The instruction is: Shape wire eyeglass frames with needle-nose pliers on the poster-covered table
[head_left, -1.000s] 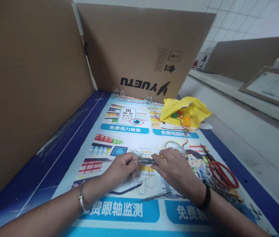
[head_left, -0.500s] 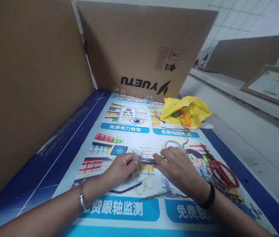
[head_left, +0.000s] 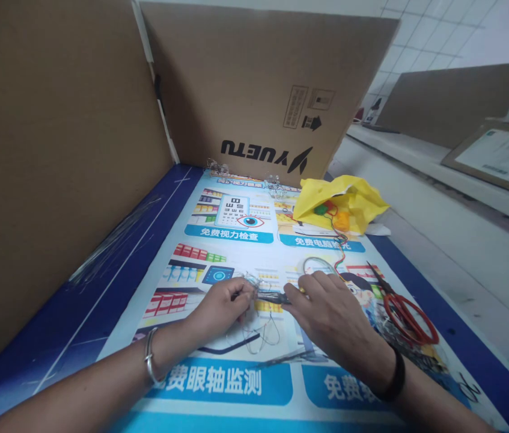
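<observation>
My left hand (head_left: 220,308) is closed in a pinch on a tangle of thin silvery wire (head_left: 261,328) that loops down onto the printed poster (head_left: 218,240). My right hand (head_left: 333,314) is closed round a small dark tool with a yellow handle (head_left: 276,296), probably pliers, whose tip meets the wire at my left fingertips. Both hands rest low over the middle of the poster. A bracelet is on my left wrist and a dark band on my right.
Red-handled scissors (head_left: 405,313) lie to the right. A yellow bag (head_left: 339,201) with coloured cords sits behind them. Cardboard walls (head_left: 56,150) stand at the left and back. A bundle of straight wires (head_left: 110,240) lies along the left wall. A white ledge (head_left: 452,240) runs on the right.
My hands have stayed in nearly the same place, working the wire. The right hand has shifted slightly towards me and to the right, and the view has tilted a little.
</observation>
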`<action>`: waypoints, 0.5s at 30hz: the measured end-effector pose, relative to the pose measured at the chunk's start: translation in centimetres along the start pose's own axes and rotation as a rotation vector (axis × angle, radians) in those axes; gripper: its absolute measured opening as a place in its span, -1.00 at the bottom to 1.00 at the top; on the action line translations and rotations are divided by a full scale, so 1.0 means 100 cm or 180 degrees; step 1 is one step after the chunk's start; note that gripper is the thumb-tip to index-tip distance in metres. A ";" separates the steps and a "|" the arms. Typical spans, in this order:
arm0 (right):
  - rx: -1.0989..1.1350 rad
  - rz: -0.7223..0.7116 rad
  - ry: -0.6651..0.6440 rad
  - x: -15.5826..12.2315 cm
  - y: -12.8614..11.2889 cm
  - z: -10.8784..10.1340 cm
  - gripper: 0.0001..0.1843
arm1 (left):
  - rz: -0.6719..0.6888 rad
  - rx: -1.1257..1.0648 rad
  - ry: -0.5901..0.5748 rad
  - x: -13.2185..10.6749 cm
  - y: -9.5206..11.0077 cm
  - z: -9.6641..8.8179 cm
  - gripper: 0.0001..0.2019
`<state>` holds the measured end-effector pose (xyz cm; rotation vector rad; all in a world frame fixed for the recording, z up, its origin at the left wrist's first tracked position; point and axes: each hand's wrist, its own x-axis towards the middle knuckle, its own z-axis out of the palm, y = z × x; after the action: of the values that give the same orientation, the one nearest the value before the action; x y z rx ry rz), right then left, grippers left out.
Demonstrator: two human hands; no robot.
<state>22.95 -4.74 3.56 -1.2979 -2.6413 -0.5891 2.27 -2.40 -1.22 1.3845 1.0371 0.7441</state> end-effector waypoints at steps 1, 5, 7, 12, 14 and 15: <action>0.0119 0.0019 0.0024 0.000 0.002 -0.003 -0.87 | -0.0003 -0.0028 0.0042 0.000 0.000 0.000 -0.81; 0.0484 0.0122 0.0070 -0.002 0.014 -0.009 -0.80 | -0.0067 -0.0071 0.0143 0.002 -0.003 -0.001 -0.80; 0.0515 0.0166 0.0047 -0.003 0.018 -0.009 -0.78 | -0.0081 -0.0077 0.0175 0.003 -0.004 -0.001 -0.81; 0.0597 0.0203 -0.0146 -0.003 0.017 0.000 -0.82 | -0.0230 0.0029 0.0243 0.002 -0.001 0.000 -0.84; 0.0601 0.0210 -0.0215 -0.003 0.014 0.005 -0.84 | -0.0231 0.0037 0.0217 0.002 0.002 0.000 -0.84; 0.0582 0.0203 -0.0234 -0.002 0.012 0.007 -0.85 | -0.0206 0.0029 0.0199 0.002 0.003 0.000 -0.83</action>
<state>24.07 -3.93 3.18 -1.3670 -2.6268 -0.2884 2.43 -2.23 -0.97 1.3363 1.1304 0.7395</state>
